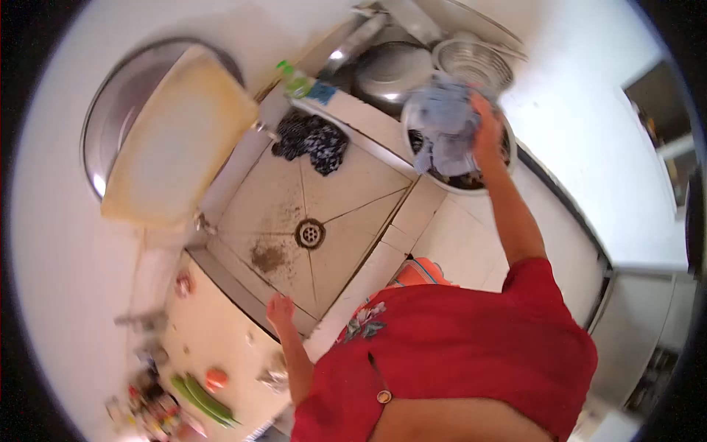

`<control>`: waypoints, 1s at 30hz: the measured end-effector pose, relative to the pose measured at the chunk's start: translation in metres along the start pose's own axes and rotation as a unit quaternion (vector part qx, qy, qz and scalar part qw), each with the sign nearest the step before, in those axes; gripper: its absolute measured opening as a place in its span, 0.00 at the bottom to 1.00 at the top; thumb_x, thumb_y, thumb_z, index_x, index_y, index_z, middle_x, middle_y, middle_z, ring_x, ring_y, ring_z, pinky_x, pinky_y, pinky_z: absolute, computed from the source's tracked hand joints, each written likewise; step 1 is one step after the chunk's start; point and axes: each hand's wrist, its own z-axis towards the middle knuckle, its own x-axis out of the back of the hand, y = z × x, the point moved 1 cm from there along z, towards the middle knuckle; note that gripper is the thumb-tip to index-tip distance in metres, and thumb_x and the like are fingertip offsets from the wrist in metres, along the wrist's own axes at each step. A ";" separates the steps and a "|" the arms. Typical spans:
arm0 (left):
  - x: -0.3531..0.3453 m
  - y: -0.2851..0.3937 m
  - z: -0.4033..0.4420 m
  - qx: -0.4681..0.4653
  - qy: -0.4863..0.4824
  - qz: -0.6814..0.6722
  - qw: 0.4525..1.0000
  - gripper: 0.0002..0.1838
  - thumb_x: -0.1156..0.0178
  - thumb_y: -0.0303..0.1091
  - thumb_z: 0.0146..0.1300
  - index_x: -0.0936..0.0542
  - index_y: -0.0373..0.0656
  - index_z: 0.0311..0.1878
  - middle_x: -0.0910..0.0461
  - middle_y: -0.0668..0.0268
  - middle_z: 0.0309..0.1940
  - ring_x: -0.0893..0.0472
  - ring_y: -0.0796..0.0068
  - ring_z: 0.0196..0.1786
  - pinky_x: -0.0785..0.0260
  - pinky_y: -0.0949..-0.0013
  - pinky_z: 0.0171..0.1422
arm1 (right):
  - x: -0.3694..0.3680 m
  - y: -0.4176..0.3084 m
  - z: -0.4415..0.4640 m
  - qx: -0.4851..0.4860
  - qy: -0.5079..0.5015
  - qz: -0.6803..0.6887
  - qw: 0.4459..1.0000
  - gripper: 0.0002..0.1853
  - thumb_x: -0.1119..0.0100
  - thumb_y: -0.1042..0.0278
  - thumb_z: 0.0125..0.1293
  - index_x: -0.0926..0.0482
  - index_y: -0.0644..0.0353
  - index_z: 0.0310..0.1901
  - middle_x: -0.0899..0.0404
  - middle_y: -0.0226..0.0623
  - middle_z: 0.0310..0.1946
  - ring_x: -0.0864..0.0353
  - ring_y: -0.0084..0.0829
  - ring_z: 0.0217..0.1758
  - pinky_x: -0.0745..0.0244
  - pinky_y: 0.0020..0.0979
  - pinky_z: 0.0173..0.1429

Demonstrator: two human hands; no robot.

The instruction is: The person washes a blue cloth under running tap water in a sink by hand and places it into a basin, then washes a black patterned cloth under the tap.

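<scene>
- Crumpled grey-blue cloth, thin-looking: at the far right of the scene, spread over the mouth of a round white tub and partly hiding its dark contents (what these are is too blurred to tell).
- Handling, as judged: light and limp, nothing to break; likely slippery and somewhat heavier if wet, though wetness does not show. Best taken by a gathered handful near the middle, since a single edge would let the rest droop into the tub.
- Right hand: reaching far right, at the cloth's right side, fingers apparently closed on a bunch of it (motion blur softens the outline).
- Left hand: over the near left edge of the sink, fingers seemingly curled in; nothing visible in its grasp, and how far it is open I cannot tell.
- Square sink of pale tiles: middle of the scene, with a round metal drain and brown grime to the left of it.
- Black-and-white patterned cloth: heaped in the far corner of the sink.
- Clear green bottle: on the far ledge, just beside a small blue pad.
- Perforated metal colander: far right, behind the tub.
- Long green vegetables and round red tomato: near left, on the pale surface.
</scene>
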 end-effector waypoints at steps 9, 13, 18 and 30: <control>-0.150 0.003 -0.048 -0.030 0.010 0.098 0.995 0.15 0.40 0.44 0.66 0.20 0.45 0.48 0.18 0.64 0.31 0.19 0.76 0.29 0.27 0.75 0.30 | 0.175 0.188 0.110 -0.036 -0.017 -0.403 0.914 0.36 0.41 0.41 0.63 0.25 0.73 0.54 0.22 0.55 0.51 0.26 0.49 0.59 0.35 0.39 0.62; -0.166 -0.016 -0.051 -0.008 0.022 0.127 0.992 0.14 0.41 0.43 0.66 0.19 0.46 0.48 0.18 0.65 0.30 0.19 0.77 0.28 0.27 0.75 0.30 | 0.141 0.138 0.110 -0.137 -0.090 -0.412 0.896 0.42 0.44 0.35 0.61 0.28 0.74 0.58 0.28 0.59 0.58 0.29 0.52 0.61 0.36 0.44 0.62; -0.160 -0.036 -0.049 -0.010 0.032 0.118 0.992 0.14 0.40 0.43 0.65 0.19 0.45 0.47 0.18 0.65 0.30 0.19 0.78 0.28 0.27 0.76 0.29 | 0.151 0.166 0.136 -0.160 -0.091 -0.469 0.864 0.41 0.44 0.35 0.61 0.26 0.74 0.56 0.24 0.58 0.54 0.26 0.52 0.58 0.34 0.42 0.61; -0.130 -0.051 -0.043 0.001 0.079 0.096 0.992 0.13 0.41 0.41 0.66 0.19 0.42 0.46 0.20 0.68 0.28 0.23 0.82 0.26 0.32 0.78 0.27 | 0.000 0.072 0.073 0.218 -0.201 -0.505 0.811 0.27 0.38 0.69 0.61 0.30 0.57 0.63 0.31 0.45 0.62 0.27 0.42 0.60 0.29 0.43 0.60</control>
